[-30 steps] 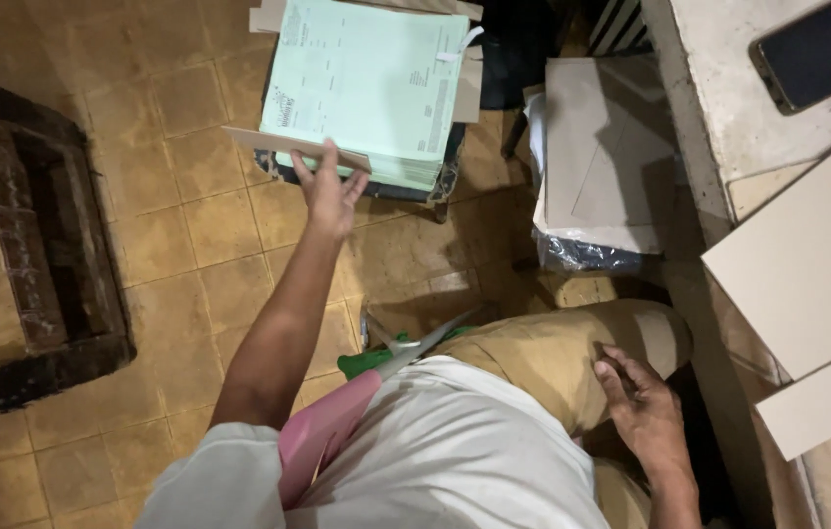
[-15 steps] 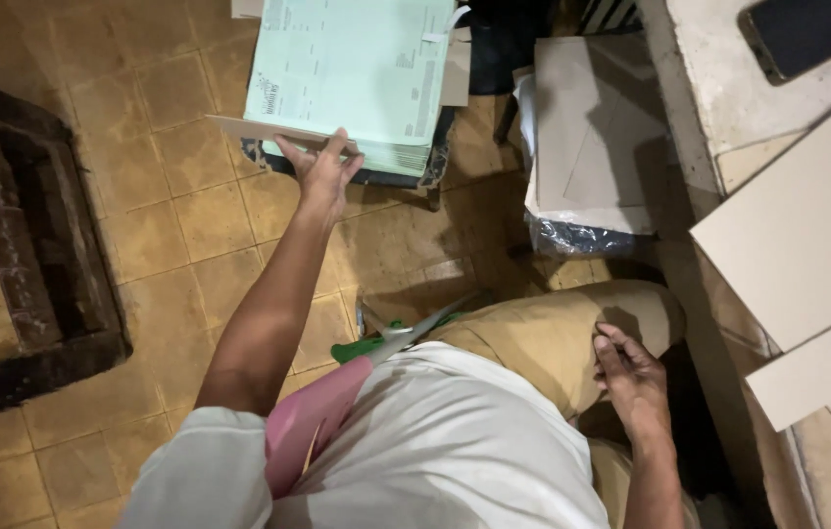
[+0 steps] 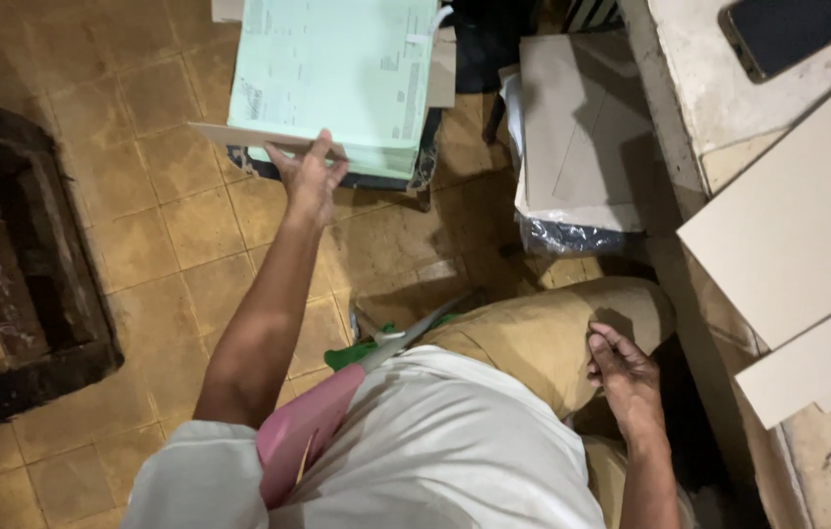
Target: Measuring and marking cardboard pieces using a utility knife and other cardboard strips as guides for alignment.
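Over the tan tiled floor [image 3: 171, 220], your left hand [image 3: 310, 181] grips a thin beige board [image 3: 239, 136] beneath the pale-green form [image 3: 337, 78], slightly nearer than before, while your right hand [image 3: 626, 377] rests loosely open on your knee [image 3: 572, 323].

Thin beige card strip [image 3: 239, 137], long & flat, lies roughly level w/ a slight tilt, its right end pinched in the left hand [image 3: 310, 181], its left end sticking out over the tiled floor. It sits just at the lower edge of a pale green paper sheet [image 3: 337, 78], printed w/ small text & a table, spread flat on top of a dark stack, lower edge overlapping the strip. Right hand [image 3: 623, 377] rests loose on the thigh, holding nothing
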